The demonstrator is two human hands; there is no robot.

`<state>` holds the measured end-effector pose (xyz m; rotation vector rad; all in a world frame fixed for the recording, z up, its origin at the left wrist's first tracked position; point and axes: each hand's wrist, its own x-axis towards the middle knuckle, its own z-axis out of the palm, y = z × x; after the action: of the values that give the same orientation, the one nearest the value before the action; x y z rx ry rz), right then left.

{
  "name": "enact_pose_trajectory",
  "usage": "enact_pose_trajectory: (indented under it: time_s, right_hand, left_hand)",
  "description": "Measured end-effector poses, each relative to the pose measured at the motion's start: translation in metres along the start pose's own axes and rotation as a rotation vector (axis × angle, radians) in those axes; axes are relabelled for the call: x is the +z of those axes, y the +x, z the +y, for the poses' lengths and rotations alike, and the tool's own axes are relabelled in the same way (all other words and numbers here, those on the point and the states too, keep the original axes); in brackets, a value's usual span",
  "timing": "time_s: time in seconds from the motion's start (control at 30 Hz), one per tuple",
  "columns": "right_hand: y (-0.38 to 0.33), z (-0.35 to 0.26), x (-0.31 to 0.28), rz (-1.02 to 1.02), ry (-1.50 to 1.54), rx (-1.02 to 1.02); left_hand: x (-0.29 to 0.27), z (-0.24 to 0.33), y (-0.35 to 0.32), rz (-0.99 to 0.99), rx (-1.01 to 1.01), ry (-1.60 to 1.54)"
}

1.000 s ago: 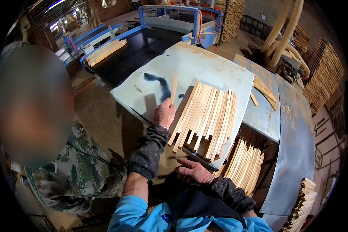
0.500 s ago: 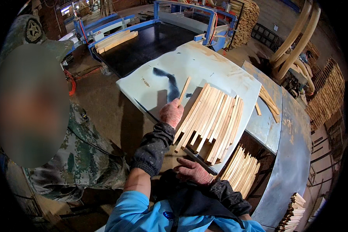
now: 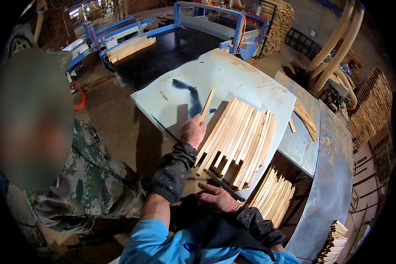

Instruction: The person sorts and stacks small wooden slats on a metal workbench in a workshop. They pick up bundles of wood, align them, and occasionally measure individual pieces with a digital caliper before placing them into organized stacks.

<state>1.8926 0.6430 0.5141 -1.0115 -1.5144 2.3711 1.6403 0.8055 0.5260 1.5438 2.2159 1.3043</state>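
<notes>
My left hand [image 3: 192, 131], in a pinkish work glove, is closed round the lower end of a narrow wooden strip [image 3: 208, 104]. The strip points up and away, over the pale worktable [image 3: 255, 88]. Just right of it lies a row of similar wooden strips [image 3: 236, 134], side by side with uneven near ends. My right hand [image 3: 219, 198], gloved too, rests low in front of my body by the table's near edge. Its fingers stretch out to the left, apart, and nothing shows in them.
A person in camouflage clothing [image 3: 99, 163] stands close on my left. Beyond the table is a blue-framed machine with a black bed [image 3: 167, 50] bearing more strips. At right are a strip bundle [image 3: 273, 196] on a lower level, a metal bench [image 3: 328, 176] and thick hoses [image 3: 339, 44].
The view has shifted slightly. My left hand still grips the strip in nearly the same place, and my right hand has hardly moved. The person at left has moved a little to the left.
</notes>
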Motion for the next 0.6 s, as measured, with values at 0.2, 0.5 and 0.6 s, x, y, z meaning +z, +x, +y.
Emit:
enact_pose_trajectory:
  time_s: [0.2,0.5,0.6]
  right_hand:
    - [-0.008,-0.007,0.009,-0.019,0.084,0.036]
    - [-0.008,-0.007,0.011,-0.028,0.099,0.033]
    - [-0.006,0.002,0.009,-0.013,0.038,-0.014]
  left_hand:
    - [0.000,0.002,0.000,-0.013,-0.033,0.029]
    - [0.003,0.001,0.000,0.057,0.007,0.042]
    - [0.005,0.003,-0.002,0.056,0.019,0.040]
